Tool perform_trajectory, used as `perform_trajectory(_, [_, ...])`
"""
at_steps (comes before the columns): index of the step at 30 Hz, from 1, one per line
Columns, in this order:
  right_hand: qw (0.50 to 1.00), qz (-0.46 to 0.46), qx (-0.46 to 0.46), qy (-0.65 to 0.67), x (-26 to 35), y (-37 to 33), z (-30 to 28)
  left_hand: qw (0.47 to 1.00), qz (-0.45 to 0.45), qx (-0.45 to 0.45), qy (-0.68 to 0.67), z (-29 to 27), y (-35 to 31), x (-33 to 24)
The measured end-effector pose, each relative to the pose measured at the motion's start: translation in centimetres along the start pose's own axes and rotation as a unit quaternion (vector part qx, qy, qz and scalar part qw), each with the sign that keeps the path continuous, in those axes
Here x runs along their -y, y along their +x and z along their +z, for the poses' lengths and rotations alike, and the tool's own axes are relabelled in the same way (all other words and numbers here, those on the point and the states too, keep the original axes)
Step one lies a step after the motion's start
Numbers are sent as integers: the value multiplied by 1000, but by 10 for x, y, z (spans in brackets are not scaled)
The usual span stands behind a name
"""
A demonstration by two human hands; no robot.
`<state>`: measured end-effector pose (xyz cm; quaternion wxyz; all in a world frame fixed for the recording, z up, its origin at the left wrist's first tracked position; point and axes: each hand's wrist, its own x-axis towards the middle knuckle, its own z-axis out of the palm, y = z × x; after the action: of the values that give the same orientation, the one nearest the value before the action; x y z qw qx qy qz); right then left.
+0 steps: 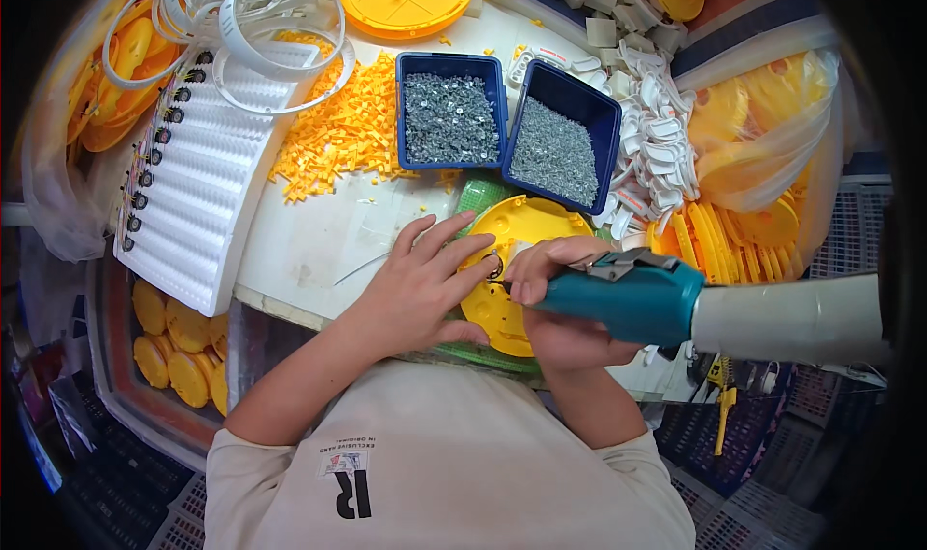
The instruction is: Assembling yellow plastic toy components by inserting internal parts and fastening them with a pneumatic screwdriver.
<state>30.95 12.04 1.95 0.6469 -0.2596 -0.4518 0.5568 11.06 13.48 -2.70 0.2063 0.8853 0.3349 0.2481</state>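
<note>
A round yellow plastic housing [507,330] lies on the work table in front of me. My left hand [410,284] rests over its left side, fingers stretched and spread. One fingertip is beside a small dark ring-shaped part [495,264] in the housing. My right hand [570,309] is wrapped round a teal electric screwdriver [647,301], held nearly level with its tip end toward that dark part. The bit's contact with the housing is mostly hidden by my fingers. Green mesh-like material [478,195] shows behind and under the housing.
Two blue bins [400,115] [610,130] of small metal parts stand behind the housing. Loose yellow pieces [343,130] and a white foam tray [208,154] with wired dark parts lie left. White handle-like pieces [657,130] and stacked yellow discs [724,241] are at right.
</note>
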Motion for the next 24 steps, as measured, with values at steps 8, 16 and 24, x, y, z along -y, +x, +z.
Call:
perform_trajectory(8, [996, 60, 54, -47, -1, -1, 0, 1000, 0, 9, 4, -4, 1, -1])
perform_trajectory(16, [998, -34, -30, -34, 34, 22, -2, 986, -117, -68, -94, -40, 8, 13])
perform_trajectory(24, [959, -126, -115, -227, 68, 13, -32, 979, -183, 41, -81, -37, 13, 23])
